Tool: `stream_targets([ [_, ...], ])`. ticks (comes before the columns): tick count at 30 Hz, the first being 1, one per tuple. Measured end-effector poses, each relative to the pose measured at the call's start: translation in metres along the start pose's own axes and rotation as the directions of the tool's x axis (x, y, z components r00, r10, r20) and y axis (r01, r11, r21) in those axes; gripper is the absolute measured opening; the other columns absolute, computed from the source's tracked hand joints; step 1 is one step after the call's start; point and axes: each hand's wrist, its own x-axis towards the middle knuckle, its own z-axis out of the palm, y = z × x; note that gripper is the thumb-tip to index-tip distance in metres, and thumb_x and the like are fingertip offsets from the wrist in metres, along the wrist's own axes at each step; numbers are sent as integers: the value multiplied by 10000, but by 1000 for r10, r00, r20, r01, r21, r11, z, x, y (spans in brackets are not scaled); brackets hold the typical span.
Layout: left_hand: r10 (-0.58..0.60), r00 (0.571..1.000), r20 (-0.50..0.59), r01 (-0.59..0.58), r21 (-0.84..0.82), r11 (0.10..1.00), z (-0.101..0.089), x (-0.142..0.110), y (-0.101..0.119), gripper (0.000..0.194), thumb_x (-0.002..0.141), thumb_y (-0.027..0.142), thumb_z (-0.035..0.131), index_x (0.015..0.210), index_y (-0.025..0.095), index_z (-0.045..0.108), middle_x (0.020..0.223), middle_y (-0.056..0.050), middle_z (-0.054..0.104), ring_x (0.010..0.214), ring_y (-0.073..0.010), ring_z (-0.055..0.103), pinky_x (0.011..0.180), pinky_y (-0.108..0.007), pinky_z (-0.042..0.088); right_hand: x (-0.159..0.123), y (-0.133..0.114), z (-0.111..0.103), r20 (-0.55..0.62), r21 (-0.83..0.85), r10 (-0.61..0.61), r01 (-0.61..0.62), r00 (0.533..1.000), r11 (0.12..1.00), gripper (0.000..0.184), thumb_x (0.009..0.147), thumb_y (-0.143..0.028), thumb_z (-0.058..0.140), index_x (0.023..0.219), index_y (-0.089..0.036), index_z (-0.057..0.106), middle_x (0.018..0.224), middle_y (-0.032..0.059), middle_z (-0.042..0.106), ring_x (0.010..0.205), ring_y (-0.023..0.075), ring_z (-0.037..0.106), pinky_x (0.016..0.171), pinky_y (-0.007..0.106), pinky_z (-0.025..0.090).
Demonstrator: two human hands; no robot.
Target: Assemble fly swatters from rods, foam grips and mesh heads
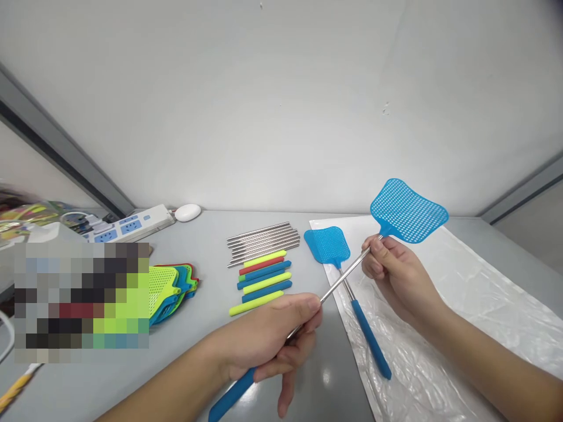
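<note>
Blue mesh fly swatter (345, 277) with a silver metal rod (352, 270), held above a grey table (197, 299).
The left hand (281, 331) is wrapped round the rod near the blue handle (233, 394); the right hand (398, 266) pinches it just below the mesh head (409, 211). Another blue swatter (358, 313) lies across the edge of a white plastic sheet (422, 375), right of straight silver rods (264, 242) and coloured tube-shaped grips (267, 284).

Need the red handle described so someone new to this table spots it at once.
On the grey table, beyond the left hand, lie silver rods, with a row of handles on their near side. The red handle is second from the rods, between a yellow one and a blue one, and it is the only red one in that row.
</note>
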Motion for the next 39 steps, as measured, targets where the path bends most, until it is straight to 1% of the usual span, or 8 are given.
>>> stream_targets([
  [5, 23, 1000, -10, -23, 4, 1000, 4, 0, -1, 357, 1014, 451, 297, 768, 212, 395, 448, 122, 355, 257, -38, 234, 372, -257, 514, -2, 4, 0, 101, -51, -22, 28, 995, 998, 239, 916, -449, 610, 946, -213, 626, 590, -48, 495, 534, 84, 402, 541, 243, 330],
  [9, 27, 999, -31, -27, 8, 1000, 6, 1, -3, 349, 1010, 458, 324, 775, 210, 394, 454, 122, 360, 257, -34, 239, 360, -214, 483, -22, 13, 16, 320, -148, 113, -68, 941, 987, 230, 915, -435, 613, 956, -209, 622, 595, -42, 541, 527, 87, 447, 523, 243, 321],
  [11, 10, 1000, -27, -9, 42, 999, 6, 2, -3, 357, 1004, 476, 344, 771, 210, 390, 455, 122, 360, 259, -36, 246, 358, -207, 477, -29, 15, 21, 358, -165, 154, -100, 921, 981, 240, 926, -437, 591, 899, -201, 624, 561, -47, 516, 522, 91, 447, 522, 247, 318],
  [18, -35, 999, -17, 37, 113, 993, -1, 1, 4, 380, 1004, 486, 338, 740, 215, 369, 473, 114, 342, 289, -44, 224, 365, -234, 504, -21, 14, 14, 284, -166, 93, -46, 954, 985, 262, 915, -444, 602, 871, -195, 672, 507, -55, 447, 494, 93, 356, 509, 266, 253],
  [23, -9, 1000, -4, 10, 125, 992, -3, -8, 9, 370, 998, 511, 346, 767, 223, 366, 480, 115, 337, 297, -45, 205, 357, -242, 507, -2, -9, -3, 94, -101, -17, 27, 995, 995, 263, 888, -453, 631, 831, -201, 680, 479, -58, 367, 493, 106, 288, 518, 282, 224],
  [29, 11, 1000, 9, -13, 162, 987, -3, -9, 9, 402, 1000, 502, 353, 715, 220, 337, 471, 107, 331, 299, -49, 211, 362, -262, 515, 18, -29, -19, -49, -49, -150, 148, 987, 988, 247, 877, -431, 648, 778, -206, 671, 485, -73, 261, 483, 105, 228, 511, 272, 270],
  [34, -4, 998, -67, 17, 186, 982, -8, -8, 5, 384, 992, 524, 365, 752, 225, 351, 481, 116, 357, 284, -49, 210, 350, -244, 492, 16, -2, -13, 3, -31, -128, 128, 992, 991, 279, 904, -475, 599, 843, -208, 652, 508, -55, 387, 500, 98, 327, 517, 252, 290],
  [39, -22, 999, -32, 28, 229, 973, -7, -5, 3, 383, 998, 505, 358, 747, 216, 366, 492, 112, 342, 289, -46, 240, 347, -210, 465, -10, 14, 5, 284, -177, -13, 66, 959, 982, 278, 896, -466, 620, 945, -195, 652, 551, -40, 512, 507, 103, 440, 525, 247, 340],
])
